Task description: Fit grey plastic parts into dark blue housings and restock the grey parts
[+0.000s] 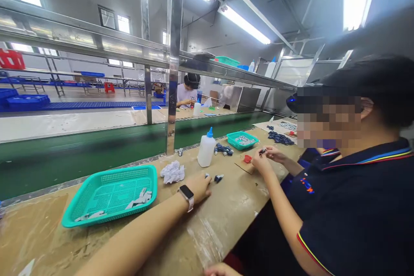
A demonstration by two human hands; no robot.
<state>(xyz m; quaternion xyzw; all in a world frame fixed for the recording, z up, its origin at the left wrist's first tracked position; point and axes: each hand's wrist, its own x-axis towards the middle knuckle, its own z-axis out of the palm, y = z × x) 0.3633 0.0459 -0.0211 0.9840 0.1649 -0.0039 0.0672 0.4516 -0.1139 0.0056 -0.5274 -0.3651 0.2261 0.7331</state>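
Observation:
My left hand, a watch on its wrist, reaches across the brown-covered bench. Its fingers are closed at a small white-and-dark part, which they partly hide. Just right of them lies a similar small dark part. Only a bit of my right hand shows at the bottom edge; its fingertips are cut off or blurred. Left of my left hand are a crumpled white cloth and a green basket with several light grey pieces. Behind it stands a white bottle with a blue cap.
A co-worker sits close on the right, both hands on a small part. Beyond are dark parts, a smaller green basket and a red piece. A metal post rises before the green belt.

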